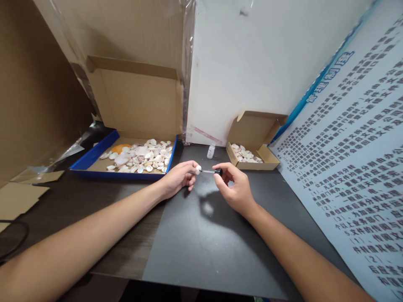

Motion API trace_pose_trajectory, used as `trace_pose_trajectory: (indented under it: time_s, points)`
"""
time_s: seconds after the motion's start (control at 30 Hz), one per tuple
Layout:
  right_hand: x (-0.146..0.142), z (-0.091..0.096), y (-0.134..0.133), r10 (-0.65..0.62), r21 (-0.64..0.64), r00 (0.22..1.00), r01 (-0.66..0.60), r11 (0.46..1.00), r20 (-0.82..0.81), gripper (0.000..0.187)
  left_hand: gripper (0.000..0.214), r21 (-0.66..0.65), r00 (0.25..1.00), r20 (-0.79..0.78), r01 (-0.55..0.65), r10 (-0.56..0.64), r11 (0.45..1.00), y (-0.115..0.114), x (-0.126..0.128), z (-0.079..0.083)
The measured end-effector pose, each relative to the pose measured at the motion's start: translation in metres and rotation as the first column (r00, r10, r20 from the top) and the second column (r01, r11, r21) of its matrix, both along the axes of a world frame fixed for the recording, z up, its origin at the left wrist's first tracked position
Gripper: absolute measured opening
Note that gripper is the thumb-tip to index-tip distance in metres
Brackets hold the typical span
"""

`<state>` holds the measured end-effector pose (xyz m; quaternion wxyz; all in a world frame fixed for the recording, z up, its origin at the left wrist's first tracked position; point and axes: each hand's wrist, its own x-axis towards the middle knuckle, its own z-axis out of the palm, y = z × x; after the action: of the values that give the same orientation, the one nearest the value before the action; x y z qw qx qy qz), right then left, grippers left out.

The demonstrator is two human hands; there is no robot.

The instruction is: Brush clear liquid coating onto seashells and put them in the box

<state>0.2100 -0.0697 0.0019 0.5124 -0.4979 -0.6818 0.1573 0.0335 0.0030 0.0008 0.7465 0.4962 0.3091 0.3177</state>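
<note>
My left hand (179, 178) is closed, pinching a small white shell (198, 169) at its fingertips. My right hand (233, 186) is closed on the black cap of a thin brush applicator (211, 171), whose tip touches the shell. Both hands hover just above a dark grey mat (201, 239). A small clear bottle (210, 151) stands open just behind the hands. A large box with blue edges (94, 156) at the left holds several pale shells (141, 156). A smaller cardboard box (255, 140) at the right holds several more shells (245, 153).
Cardboard walls rise at the left and back, and a white panel stands behind the bottle. A printed poster (352, 167) leans along the right side. Loose cardboard scraps (19, 195) and a black cable (14, 241) lie at the left edge.
</note>
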Motion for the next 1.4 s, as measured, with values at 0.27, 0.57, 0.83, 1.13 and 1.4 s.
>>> trace_pose_trajectory:
  time_s: [0.27, 0.57, 0.83, 1.13, 1.4]
  points:
    - [0.0002, -0.0002, 0.0001, 0.010, -0.031, 1.000, -0.009, 0.999, 0.024, 0.013, 0.004, 0.008, 1.000, 0.002, 0.026, -0.026, 1.000, 0.0003, -0.0003, -0.0014]
    - [0.0000, 0.0004, 0.0010, 0.013, -0.056, 1.000, -0.012, 0.998, 0.025, 0.013, 0.017, 0.054, 1.000, 0.013, 0.021, -0.022, 0.998, -0.0011, -0.0001, -0.0009]
    - [0.0007, 0.0010, -0.0002, -0.008, -0.046, 1.000, 0.009, 0.999, 0.019, 0.011, 0.013, 0.045, 0.999, 0.009, -0.049, 0.049, 0.998, -0.0025, 0.0015, -0.0011]
    - [-0.0006, 0.0032, -0.0004, -0.050, -0.009, 0.999, 0.050, 0.999, 0.020, 0.009, 0.013, 0.043, 0.998, -0.010, -0.062, 0.062, 0.997, -0.0015, 0.0021, -0.0016]
    - [-0.0013, 0.0049, -0.0014, -0.083, 0.003, 0.995, 0.083, 0.997, 0.054, 0.007, 0.014, 0.051, 0.998, -0.027, -0.057, 0.059, 0.997, -0.0010, 0.0015, -0.0022]
